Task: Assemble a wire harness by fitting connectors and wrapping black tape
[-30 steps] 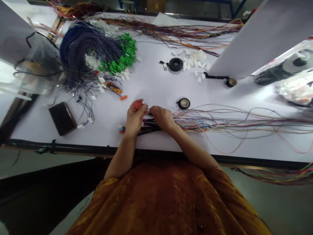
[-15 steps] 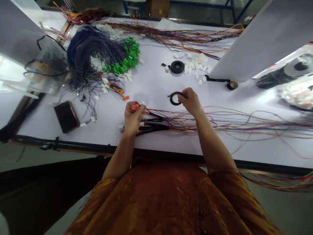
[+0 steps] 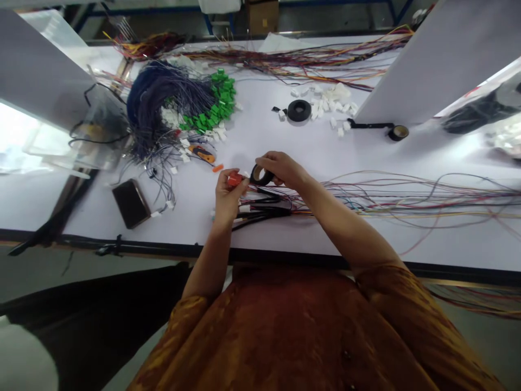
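Note:
Between the fingers of my left hand (image 3: 228,198) is a red connector (image 3: 235,179) with wires running off to the right. My right hand (image 3: 285,169) grips a roll of black tape (image 3: 259,175) by its right side. The roll is held right beside the left fingertips, over the wires; whether its tape end touches them I cannot tell. Just below lie several black-wrapped wire branches (image 3: 268,212), joining a long bundle of coloured wires (image 3: 366,209) that stretches to the right.
Another black tape roll (image 3: 299,111) lies ahead, near white connectors (image 3: 331,100). A smaller roll (image 3: 398,132) sits by the right panel. Dark blue wires with green connectors (image 3: 220,103), an orange-and-black cutter (image 3: 202,153) and a dark phone-like box (image 3: 131,203) are to the left.
My right hand has brought the tape roll left and slightly down, up to the left hand, turning it on the way. The left hand keeps hold of the red connector. The view has shifted slightly.

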The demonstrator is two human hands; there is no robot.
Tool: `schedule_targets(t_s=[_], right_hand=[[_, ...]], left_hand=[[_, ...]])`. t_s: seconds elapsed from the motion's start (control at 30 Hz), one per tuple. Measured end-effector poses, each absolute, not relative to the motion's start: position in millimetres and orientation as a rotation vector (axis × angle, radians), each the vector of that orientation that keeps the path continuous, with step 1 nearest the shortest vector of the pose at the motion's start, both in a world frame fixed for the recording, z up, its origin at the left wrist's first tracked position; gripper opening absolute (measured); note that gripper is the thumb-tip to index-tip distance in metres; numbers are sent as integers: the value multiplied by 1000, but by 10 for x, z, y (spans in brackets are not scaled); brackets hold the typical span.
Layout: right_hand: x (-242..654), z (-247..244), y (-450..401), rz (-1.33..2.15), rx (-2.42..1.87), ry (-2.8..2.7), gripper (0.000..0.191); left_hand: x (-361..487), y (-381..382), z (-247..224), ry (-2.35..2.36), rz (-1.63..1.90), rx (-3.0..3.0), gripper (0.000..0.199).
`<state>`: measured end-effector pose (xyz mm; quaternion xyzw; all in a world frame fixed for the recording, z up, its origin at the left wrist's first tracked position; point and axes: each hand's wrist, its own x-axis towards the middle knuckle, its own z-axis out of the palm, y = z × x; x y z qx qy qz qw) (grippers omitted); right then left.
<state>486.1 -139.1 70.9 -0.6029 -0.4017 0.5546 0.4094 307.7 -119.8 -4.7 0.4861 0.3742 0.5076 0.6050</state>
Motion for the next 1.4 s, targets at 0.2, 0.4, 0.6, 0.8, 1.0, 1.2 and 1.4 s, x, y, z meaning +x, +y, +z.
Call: schedule_targets(t_s=[0.2,0.4,0.6,0.8,1.0,1.2,1.4], right_hand=[[4782,680,-1654,1210,-1534,-1145,16],[4399,329,-2311,654,-1663,-1845,33],[4637,471,-1910,850,-1663,-1216,17],[4741,432,-1821,1179,-1603,-884,25],[4557,232,-2449,670,-1527,-1479,28],[4788,347,-1837,1201,-1503,-690,42],[4966,133,-2075,1217,-1325,-617,40]], left_hand=[[3070,-1145,-57,859,1102,1218,47],[3112,-1171,30,907,1050,1084,45],[3110,-1361,174,893,1158,1274,46],[3125,-1386,165,932,1269,1367,40],[3168,-1304,163,920,1152,1214,44],[3160,-1444,289,782,1135,1356,44],[3238,-1390,-19,750,1029,964,49]])
